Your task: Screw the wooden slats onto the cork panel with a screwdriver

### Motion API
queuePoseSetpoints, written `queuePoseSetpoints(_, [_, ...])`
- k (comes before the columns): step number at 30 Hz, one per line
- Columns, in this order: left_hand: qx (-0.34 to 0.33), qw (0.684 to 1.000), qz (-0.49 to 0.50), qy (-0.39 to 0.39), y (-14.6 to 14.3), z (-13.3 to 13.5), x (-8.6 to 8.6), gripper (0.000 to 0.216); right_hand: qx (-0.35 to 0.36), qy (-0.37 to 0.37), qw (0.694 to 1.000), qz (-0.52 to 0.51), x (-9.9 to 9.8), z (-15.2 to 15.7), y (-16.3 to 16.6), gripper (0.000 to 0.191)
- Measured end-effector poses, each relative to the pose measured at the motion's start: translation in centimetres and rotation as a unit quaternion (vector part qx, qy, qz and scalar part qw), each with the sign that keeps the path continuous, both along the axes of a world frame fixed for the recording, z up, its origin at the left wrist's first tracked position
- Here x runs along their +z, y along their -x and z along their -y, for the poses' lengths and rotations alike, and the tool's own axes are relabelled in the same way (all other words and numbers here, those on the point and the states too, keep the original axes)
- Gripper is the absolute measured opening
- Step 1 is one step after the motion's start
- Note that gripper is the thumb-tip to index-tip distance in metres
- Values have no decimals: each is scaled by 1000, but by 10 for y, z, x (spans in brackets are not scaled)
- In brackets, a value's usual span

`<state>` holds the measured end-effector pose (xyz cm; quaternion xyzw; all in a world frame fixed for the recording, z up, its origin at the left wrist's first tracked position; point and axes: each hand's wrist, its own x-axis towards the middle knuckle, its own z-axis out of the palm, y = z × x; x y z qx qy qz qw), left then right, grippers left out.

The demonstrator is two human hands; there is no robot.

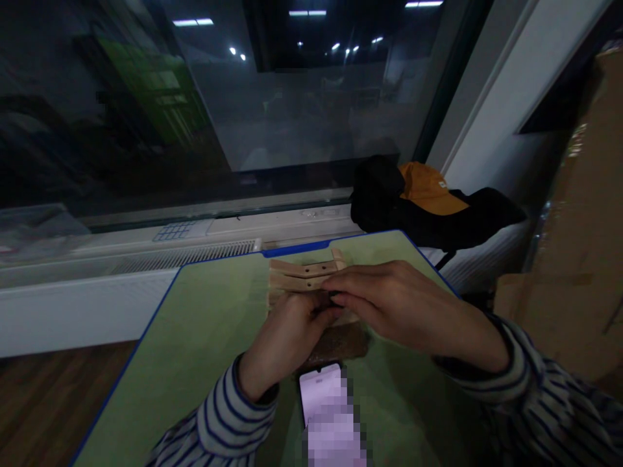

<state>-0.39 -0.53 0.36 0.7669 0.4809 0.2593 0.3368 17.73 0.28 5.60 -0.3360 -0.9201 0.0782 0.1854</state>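
A light wooden piece (292,267), built of slats with small dark holes, lies on the green table beyond my hands. My left hand (287,331) is closed at its near side, thumb and fingers pressed together over the slats. From the right, my right hand (394,295) reaches in with thumb and forefinger pinched, the fingertips meeting those of my left hand. Something small and dark shows between the fingertips, too hidden to name. Just below my hands lies a flat brown object (343,344), partly covered by my left hand.
A phone (324,395) with a lit screen lies near me on the green table (204,350), which has a blue edge. Behind it are a radiator (195,256) and a window. A black bag and an orange cap (431,188) rest on the sill; cardboard (549,311) stands at right.
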Motion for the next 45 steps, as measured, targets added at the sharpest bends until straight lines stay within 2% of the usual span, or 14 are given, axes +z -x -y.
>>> queuePoseSetpoints(4, [-33,999,-14,0,2,1,4,22,-30,-12,999,41,2,3,4,21])
queuePoseSetpoints(10, [-17,999,-31,-6,0,1,5,21,-54,-22,997,55,4,5,7,18])
queuePoseSetpoints(16, [38,999,-20,-20,-4,0,2,17,-49,-14,998,29,4,3,4,19])
queuePoseSetpoints(20, [29,1000,-10,-3,-4,0,2,20,-10,12,1000,-15,3,3,1,30])
queuePoseSetpoints(23, [17,1000,-5,-5,-3,1,3,21,7,21,1000,-5,3,3,2,26])
queuePoseSetpoints(30, [-16,999,-27,-21,-2,3,5,22,-26,-8,999,24,2,4,6,19])
queuePoseSetpoints(39, [26,999,-13,-23,-4,2,4,16,-48,-14,999,20,1,3,5,19])
queuePoseSetpoints(45, [23,999,0,-31,-5,1,2,13,5,4,1000,-23,4,4,1,28])
